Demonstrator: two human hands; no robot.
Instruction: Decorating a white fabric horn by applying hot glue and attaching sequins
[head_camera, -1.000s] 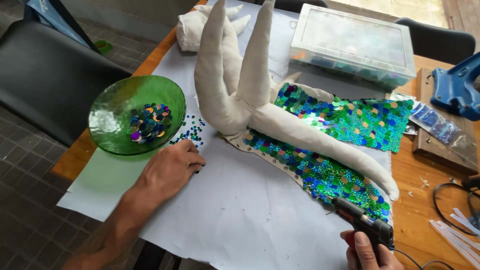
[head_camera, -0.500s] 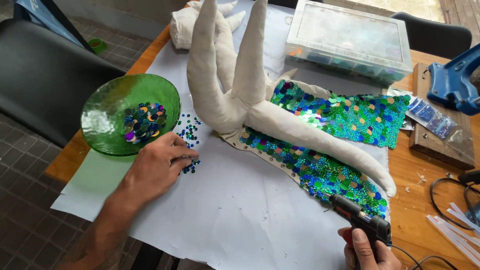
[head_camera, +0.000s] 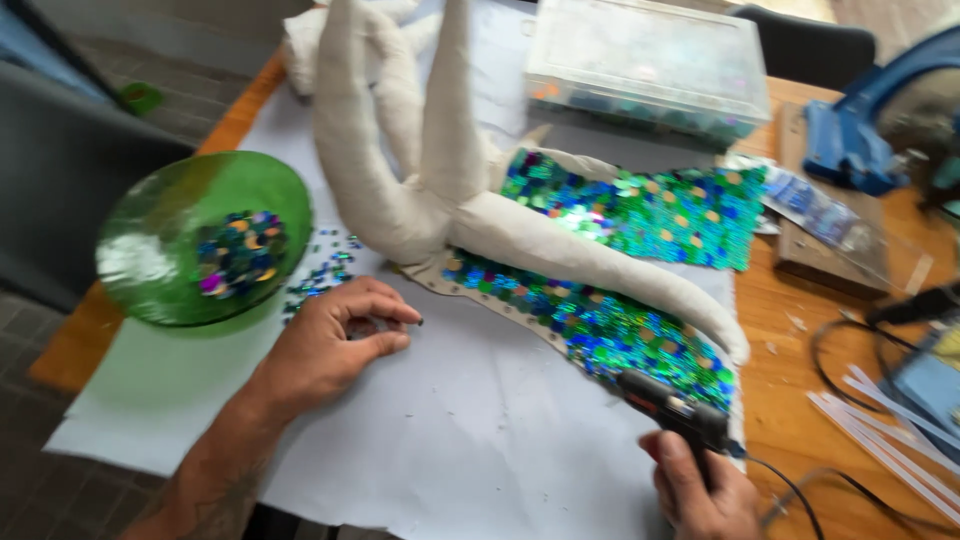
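Both hands are being kept low over the white paper sheet (head_camera: 470, 450) that is covering the wooden table (head_camera: 800, 420). A black hot glue gun (head_camera: 672, 408) is being gripped by the right hand (head_camera: 700, 490), its fingers closed round the handle and its nozzle being pointed at the near edge of the sequined fabric (head_camera: 600, 325). The left hand (head_camera: 325, 345) is being rested on the paper with thumb and forefinger pinched together at their tips; whether a sequin is being held between them cannot be told. Loose sequins (head_camera: 325, 270) are lying scattered just beyond that hand, beside a green glass bowl (head_camera: 150, 260) in which more sequins are being kept. A stuffed cream fabric figure (head_camera: 420, 190), with long limbs, is lying across the sequined fabric, one limb being stretched toward the glue gun. A second sequined panel (head_camera: 650, 210) is lying behind that limb. A clear plastic storage box (head_camera: 645, 65) is standing at the far side of the paper. Glue sticks (head_camera: 880, 430) are lying on the bare wood to the right, near a black cable (head_camera: 830, 350).
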